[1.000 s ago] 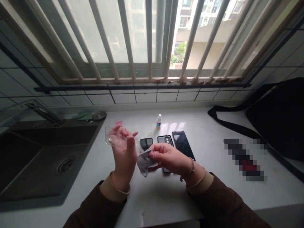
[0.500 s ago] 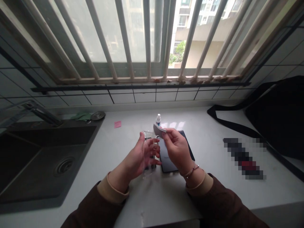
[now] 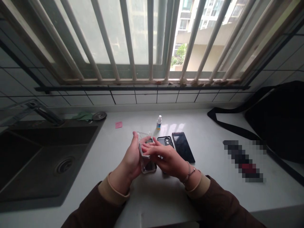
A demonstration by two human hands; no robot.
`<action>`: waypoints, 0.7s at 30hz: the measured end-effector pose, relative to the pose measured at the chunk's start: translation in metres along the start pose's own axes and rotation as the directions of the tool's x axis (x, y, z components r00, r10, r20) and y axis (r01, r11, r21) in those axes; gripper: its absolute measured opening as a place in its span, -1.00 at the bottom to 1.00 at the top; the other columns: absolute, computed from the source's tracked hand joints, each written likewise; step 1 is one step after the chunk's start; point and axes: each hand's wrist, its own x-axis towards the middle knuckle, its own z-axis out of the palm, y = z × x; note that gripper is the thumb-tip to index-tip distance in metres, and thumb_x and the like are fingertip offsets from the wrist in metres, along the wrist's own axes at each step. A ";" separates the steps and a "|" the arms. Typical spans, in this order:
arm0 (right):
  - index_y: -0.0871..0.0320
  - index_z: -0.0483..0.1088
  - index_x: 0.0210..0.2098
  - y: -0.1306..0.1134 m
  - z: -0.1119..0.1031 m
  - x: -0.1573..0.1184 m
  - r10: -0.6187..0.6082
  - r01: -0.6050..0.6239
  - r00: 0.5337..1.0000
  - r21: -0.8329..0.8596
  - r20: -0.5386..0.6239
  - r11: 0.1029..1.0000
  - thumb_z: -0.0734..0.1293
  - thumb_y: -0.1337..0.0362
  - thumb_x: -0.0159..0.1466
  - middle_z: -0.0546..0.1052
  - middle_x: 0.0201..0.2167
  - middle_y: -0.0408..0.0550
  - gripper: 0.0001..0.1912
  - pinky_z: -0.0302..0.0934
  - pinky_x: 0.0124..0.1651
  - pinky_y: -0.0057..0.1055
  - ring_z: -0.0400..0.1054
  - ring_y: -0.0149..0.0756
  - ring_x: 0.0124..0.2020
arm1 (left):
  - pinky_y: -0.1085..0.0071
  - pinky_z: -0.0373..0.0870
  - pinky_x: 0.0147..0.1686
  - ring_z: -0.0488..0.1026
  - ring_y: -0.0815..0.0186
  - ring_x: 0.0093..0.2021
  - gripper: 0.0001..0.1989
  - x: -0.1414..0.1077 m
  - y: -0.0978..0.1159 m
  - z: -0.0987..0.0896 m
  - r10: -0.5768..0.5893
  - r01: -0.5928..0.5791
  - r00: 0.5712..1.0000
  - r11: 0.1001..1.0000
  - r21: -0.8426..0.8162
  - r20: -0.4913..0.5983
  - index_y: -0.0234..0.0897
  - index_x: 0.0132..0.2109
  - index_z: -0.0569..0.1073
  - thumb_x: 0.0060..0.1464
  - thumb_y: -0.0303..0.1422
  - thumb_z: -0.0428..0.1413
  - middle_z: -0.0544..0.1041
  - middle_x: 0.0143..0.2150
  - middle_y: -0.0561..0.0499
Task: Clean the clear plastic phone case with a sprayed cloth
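Above countertop (image 3: 213,190), left hand (image 3: 127,161) holds clear phone case (image 3: 145,166), right hand (image 3: 166,158) touching it

Inventory, with all positions given relative to the **sink** (image 3: 54,126):

- Faucets: 1 (image 3: 45,112), behind the sink.
- Drains: 1 (image 3: 64,165), in the sink.
- Green cloths: 1 (image 3: 83,116), behind the sink.
- Round metal discs: 1 (image 3: 99,116), behind the sink.
- Pink sticky notes: 1 (image 3: 118,124), right of the sink.
- Small dropper bottles: 1 (image 3: 159,123), right of the sink.
- Hands: 2, the left hand (image 3: 127,164) and the right hand (image 3: 167,160), right of the sink.
- Clear phone cases: 1 (image 3: 142,134), right of the sink.
- Phones: 3 (image 3: 182,147), right of the sink.
- Black bags: 1 (image 3: 275,123), far right of the sink.
- Pixelated objects: 1 (image 3: 242,160), far right of the sink.
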 end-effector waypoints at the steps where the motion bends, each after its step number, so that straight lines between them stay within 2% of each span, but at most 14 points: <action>1: 0.01 0.54 0.04 -0.002 0.000 0.000 0.009 -0.009 1.000 0.013 0.016 1.000 0.33 0.42 0.47 0.60 0.22 -0.05 -0.76 -0.18 0.64 0.00 0.43 -0.21 0.34 | 0.11 0.65 -0.10 0.67 -0.04 -0.10 -0.19 0.001 0.002 -0.001 0.008 -0.008 1.000 1.000 -0.015 -0.022 -0.47 0.37 0.28 0.41 0.18 -0.19 0.61 -0.02 -0.40; 5: 0.03 0.55 0.03 -0.008 0.000 0.002 0.022 -0.031 0.993 0.082 0.117 0.996 0.33 0.40 0.48 0.64 0.17 -0.05 -0.77 -0.21 0.64 0.00 0.44 -0.20 0.32 | 0.05 0.65 -0.11 0.66 0.00 -0.18 -0.29 0.007 0.008 -0.006 0.049 -0.054 0.997 0.994 -0.091 -0.058 -0.40 0.33 0.24 0.42 0.14 -0.15 0.59 -0.10 -0.31; 9: -0.01 0.58 0.04 -0.014 -0.004 0.004 0.021 -0.040 0.981 0.097 0.191 0.994 0.35 0.36 0.48 0.68 0.10 -0.09 -0.77 -0.19 0.62 0.04 0.52 -0.20 0.25 | 0.11 0.64 -0.24 0.61 0.09 -0.30 -0.42 0.013 0.010 -0.011 0.062 -0.074 0.995 0.984 -0.160 -0.081 -0.30 0.18 0.30 0.42 0.12 -0.15 0.54 -0.20 -0.19; 12: -0.04 0.59 0.04 -0.019 -0.011 0.005 0.010 -0.034 0.974 0.099 0.227 0.994 0.37 0.31 0.47 0.70 0.07 -0.10 -0.78 -0.03 0.57 0.06 0.60 -0.18 0.15 | 0.13 0.64 -0.25 0.61 0.10 -0.27 -0.43 0.014 0.012 -0.013 0.076 -0.094 0.991 0.982 -0.166 -0.112 -0.31 0.12 0.34 0.42 0.12 -0.14 0.54 -0.18 -0.21; 14: -0.02 0.62 0.00 -0.022 -0.015 0.004 0.035 -0.065 0.972 0.123 0.233 0.990 0.38 0.27 0.47 0.74 -0.05 -0.10 -0.82 0.14 0.49 0.05 0.65 -0.18 0.03 | 0.12 0.65 -0.22 0.62 0.08 -0.22 -0.42 0.013 0.014 -0.012 0.067 -0.086 0.990 0.983 -0.162 -0.121 -0.35 0.14 0.37 0.42 0.11 -0.12 0.55 -0.15 -0.25; 16: 0.04 0.64 -0.07 -0.021 -0.016 0.004 0.103 -0.141 0.978 0.206 0.184 0.968 0.38 0.20 0.47 0.74 -0.16 -0.08 -0.83 0.31 0.37 0.00 0.67 -0.18 -0.07 | 0.10 0.65 -0.18 0.63 0.05 -0.18 -0.39 0.010 0.017 -0.011 0.011 -0.023 0.997 0.985 -0.169 -0.073 -0.42 0.18 0.39 0.42 0.08 -0.09 0.56 -0.11 -0.31; 18: 0.08 0.63 -0.09 -0.016 -0.014 0.003 0.213 -0.226 0.974 0.351 0.075 0.909 0.37 0.12 0.48 0.73 -0.17 -0.04 -0.78 0.46 0.20 -0.09 0.65 -0.17 -0.10 | 0.08 0.65 -0.12 0.64 0.00 -0.10 -0.35 0.006 0.019 -0.009 -0.048 0.051 0.999 0.985 -0.163 0.022 -0.49 0.23 0.40 0.42 0.06 -0.07 0.58 -0.04 -0.39; 20: 0.10 0.60 -0.07 -0.006 -0.012 0.003 0.343 -0.256 0.934 0.481 -0.100 0.838 0.37 0.05 0.47 0.72 -0.10 0.00 -0.72 0.52 0.04 -0.18 0.63 -0.16 -0.09 | 0.05 0.64 -0.05 0.63 -0.05 0.00 -0.32 0.003 0.021 -0.007 -0.081 0.097 0.988 0.988 -0.118 0.133 -0.54 0.28 0.39 0.43 0.04 -0.07 0.57 0.04 -0.46; 21: 0.10 0.58 -0.05 -0.001 -0.012 0.003 0.409 -0.256 0.887 0.509 -0.213 0.822 0.37 0.03 0.46 0.71 -0.09 0.01 -0.71 0.52 0.01 -0.22 0.63 -0.17 -0.10 | 0.02 0.63 -0.01 0.62 -0.07 0.05 -0.31 0.002 0.021 -0.006 -0.094 0.110 0.980 0.990 -0.088 0.176 -0.55 0.31 0.38 0.43 0.04 -0.07 0.57 0.09 -0.48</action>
